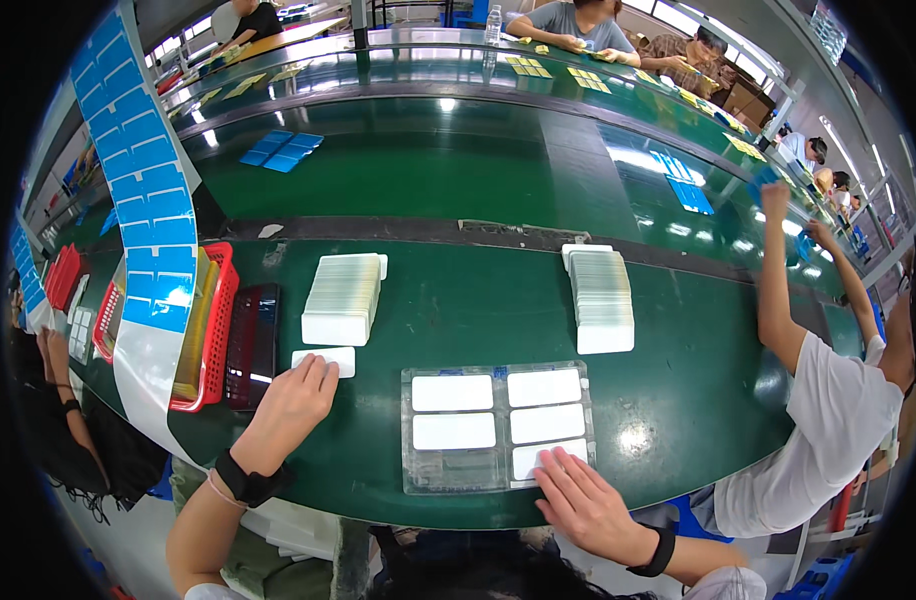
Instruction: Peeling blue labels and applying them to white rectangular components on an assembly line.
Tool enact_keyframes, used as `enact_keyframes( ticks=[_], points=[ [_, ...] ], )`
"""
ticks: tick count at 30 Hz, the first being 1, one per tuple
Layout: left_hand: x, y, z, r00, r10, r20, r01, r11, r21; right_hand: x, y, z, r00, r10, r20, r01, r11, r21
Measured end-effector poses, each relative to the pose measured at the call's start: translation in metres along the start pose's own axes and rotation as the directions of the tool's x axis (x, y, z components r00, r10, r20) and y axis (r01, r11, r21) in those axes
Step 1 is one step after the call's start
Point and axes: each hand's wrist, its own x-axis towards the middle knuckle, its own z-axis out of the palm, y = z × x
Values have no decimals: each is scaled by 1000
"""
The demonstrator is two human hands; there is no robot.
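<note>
A clear plastic tray [453,470] lies in front of me on the green work table. White cards [453,393] fill its slots, except the lower left one, which shows bare plastic. My right hand [590,508] rests with outstretched fingers on the white card in the lower right slot. Left of the tray, my left hand [296,400] has its fingers together on a single white card [340,360]; the thumb's grip is partly hidden. Just beyond it is a fanned stack of white cards [343,295]. A second fanned stack [600,300] stands behind the tray's right side.
At left are a red basket [218,330], a dark tray [255,345] and a hanging strip of blue sheets [158,215]. Blue pieces [282,150] lie on the green conveyor [428,150] beyond a dark rail. A co-worker in a white shirt [828,430] reaches in at right; others sit across.
</note>
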Motion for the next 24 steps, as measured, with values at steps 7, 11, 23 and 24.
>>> enact_keyframes(
  ticks=[7, 11, 23, 24],
  points=[
    [-1, 57, -61, 979, 73, -192, -87, 994, -64, -3, -13, 6, 996, 92, -20, -92, 995, 27],
    [-17, 115, -79, 944, 196, -265, -225, 971, -84, -3, -13, 6, 996, 85, -20, -85, 996, 16],
    [-2, 148, -48, 985, 170, -34, -173, 941, -290, -2, -18, 8, 992, 127, 10, -128, 990, 58],
    [-5, 146, -49, 986, 166, -33, -168, 943, -286, -2, -19, 8, 992, 123, 38, -126, 990, 66]
  ],
)
